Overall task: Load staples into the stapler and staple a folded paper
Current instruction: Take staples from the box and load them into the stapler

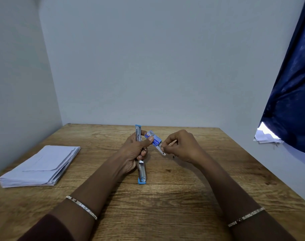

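A blue and silver stapler (142, 172) is swung wide open at the middle of the wooden table (165, 197). My left hand (133, 153) grips it around the hinge, with one arm pointing away and the other toward me. The thumb and finger of that hand also pinch a small blue staple box (152, 137). My right hand (181, 145) pinches the white open flap end of the box, just right of the stapler. A stack of folded white papers (42, 166) lies at the left of the table.
Pale walls close the table at the back and left. A dark blue curtain (290, 93) hangs at the right, with some white papers (266, 136) under its lower edge. Both wrists wear thin bracelets.
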`<state>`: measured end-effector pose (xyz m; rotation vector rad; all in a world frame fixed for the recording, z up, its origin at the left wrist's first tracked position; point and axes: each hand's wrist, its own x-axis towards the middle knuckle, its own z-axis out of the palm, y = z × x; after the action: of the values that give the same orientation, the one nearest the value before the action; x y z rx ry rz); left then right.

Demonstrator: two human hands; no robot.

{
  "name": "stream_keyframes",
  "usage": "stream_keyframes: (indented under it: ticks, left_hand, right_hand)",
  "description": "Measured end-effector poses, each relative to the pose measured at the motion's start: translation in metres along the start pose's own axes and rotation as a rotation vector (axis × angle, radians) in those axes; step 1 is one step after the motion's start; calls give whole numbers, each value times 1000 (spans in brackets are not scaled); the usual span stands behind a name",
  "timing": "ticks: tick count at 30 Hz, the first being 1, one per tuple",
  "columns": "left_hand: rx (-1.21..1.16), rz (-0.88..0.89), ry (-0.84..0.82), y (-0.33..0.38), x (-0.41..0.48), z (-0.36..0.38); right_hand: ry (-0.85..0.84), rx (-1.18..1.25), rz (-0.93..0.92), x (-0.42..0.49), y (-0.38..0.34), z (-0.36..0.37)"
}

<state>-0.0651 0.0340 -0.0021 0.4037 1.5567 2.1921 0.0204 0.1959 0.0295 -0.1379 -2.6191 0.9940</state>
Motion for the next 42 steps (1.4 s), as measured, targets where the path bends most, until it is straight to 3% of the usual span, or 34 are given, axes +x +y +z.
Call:
stream_keyframes:
  ticks: [11,16,25,37,42]
  left_hand:
    - [-26,11,27,-1,2,-4]
    - [-35,-3,43,-1,3,-5]
    - [-58,-47,13,-3,4,-3]
    - [-213,-121,-9,-4,8,-5]
    - [-311,-139,34,-1,7,-9]
  right_hand:
    - [-15,-61,-132,1,-1,4]
    - [-12,-45,-104,2,-2,6]
    - [-12,224,23,-1,2,6]
    - [235,628,64,4,5,-4]
    - [152,741,99,2,5,-9]
